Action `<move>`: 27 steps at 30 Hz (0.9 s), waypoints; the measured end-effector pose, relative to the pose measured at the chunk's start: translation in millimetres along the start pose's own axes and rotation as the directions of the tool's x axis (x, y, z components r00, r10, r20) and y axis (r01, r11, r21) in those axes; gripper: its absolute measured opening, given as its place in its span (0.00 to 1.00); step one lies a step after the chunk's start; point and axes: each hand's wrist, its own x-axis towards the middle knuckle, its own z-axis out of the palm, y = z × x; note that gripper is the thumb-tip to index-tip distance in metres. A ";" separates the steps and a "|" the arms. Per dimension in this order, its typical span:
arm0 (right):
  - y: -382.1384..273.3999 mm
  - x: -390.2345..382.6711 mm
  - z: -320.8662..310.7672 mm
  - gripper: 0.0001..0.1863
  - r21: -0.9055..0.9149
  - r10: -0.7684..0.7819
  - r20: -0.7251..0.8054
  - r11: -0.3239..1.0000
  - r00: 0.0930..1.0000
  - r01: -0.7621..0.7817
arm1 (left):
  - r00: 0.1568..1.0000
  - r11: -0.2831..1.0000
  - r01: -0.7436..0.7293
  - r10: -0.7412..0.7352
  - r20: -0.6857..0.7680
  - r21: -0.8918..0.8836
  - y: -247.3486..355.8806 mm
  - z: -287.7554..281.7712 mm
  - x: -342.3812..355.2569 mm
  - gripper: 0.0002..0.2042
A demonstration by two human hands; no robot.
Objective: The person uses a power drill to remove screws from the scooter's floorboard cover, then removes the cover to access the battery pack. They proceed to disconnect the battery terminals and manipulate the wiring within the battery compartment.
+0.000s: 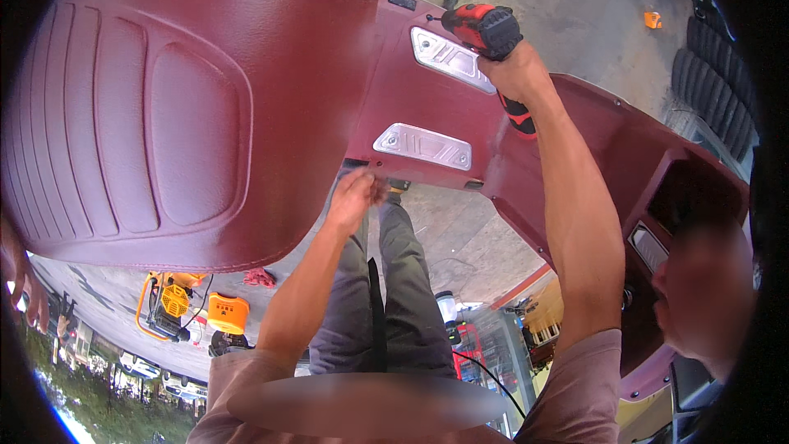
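Note:
My right hand [519, 74] grips a red-and-black cordless drill [483, 30] by its handle. The drill's nose points left, its thin bit reaching to the far edge of a maroon panel [403, 86]. Two silver ridged plates, a far one [452, 57] and a near one [423, 146], are set in that panel. At the panel's near edge, close to a small dark hole, is my left hand [355, 197]. Its fingers are bent together in a pinch, and whatever may be between them is hidden.
A large maroon padded seat [201, 131] fills the left side. Another person [703, 304] is close at the right, and someone's hand [29, 292] shows at the left edge. Orange-and-black equipment [228, 313] stands on the floor. Dark ribbed objects [711, 74] lie at the far right.

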 end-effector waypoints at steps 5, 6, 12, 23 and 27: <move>-5.5 -11.0 5.9 0.20 0.055 0.004 -0.065 0.999 0.998 0.000 | 0.985 0.987 -0.151 0.155 0.081 -0.057 42.0 45.7 57.6 0.08; -4.5 -12.4 7.3 0.20 0.080 0.001 -0.082 0.997 0.997 0.006 | 0.981 0.980 -0.180 0.185 0.060 -0.083 47.4 55.9 67.7 0.08; 8.8 -15.1 16.8 0.20 0.200 0.059 -0.023 0.978 0.998 -0.053 | 0.959 0.945 -0.270 0.281 0.034 -0.185 83.5 89.3 104.0 0.06; 24.3 -74.1 19.5 0.21 0.445 -0.067 -0.237 0.879 0.969 0.169 | 0.935 0.938 -0.337 0.343 -0.090 0.080 104.1 115.1 149.8 0.10; 35.0 -95.2 41.6 0.20 0.399 -0.233 -0.499 0.793 0.835 0.460 | 0.486 0.228 -0.431 0.874 0.012 0.873 109.7 129.1 184.0 0.10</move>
